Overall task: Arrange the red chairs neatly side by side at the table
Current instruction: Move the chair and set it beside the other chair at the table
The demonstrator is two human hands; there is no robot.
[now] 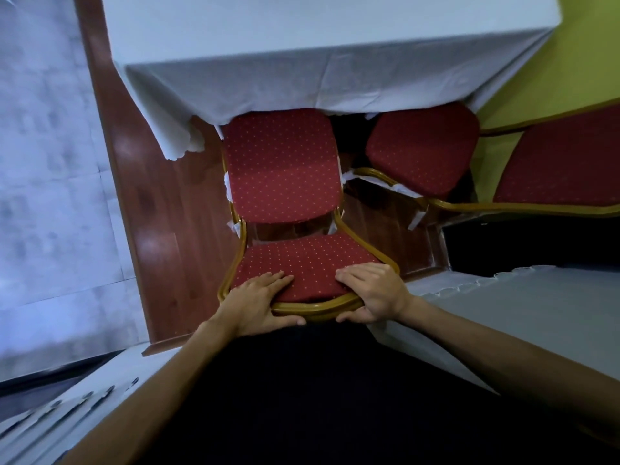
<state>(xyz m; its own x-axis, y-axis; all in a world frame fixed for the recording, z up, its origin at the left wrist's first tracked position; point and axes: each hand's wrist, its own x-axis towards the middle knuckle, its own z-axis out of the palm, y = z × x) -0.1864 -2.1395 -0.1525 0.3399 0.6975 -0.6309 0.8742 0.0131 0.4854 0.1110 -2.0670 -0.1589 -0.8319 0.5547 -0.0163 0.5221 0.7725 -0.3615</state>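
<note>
**Both grips on the chair back**

Closest to me, the left grip and the right grip are both wrapped on the top rail of the nearest red chair. Fingers lie over the dotted back cushion and thumbs hook behind the gold frame. Its seat points away from me, with the front edge just under the hanging white cloth of the worktop. Beside it on the right, a second red chair sits skewed, with a gap between them, and its seat meets the cloth too. A third red chair pokes in at the right edge. Wooden floor lies beneath.
</note>
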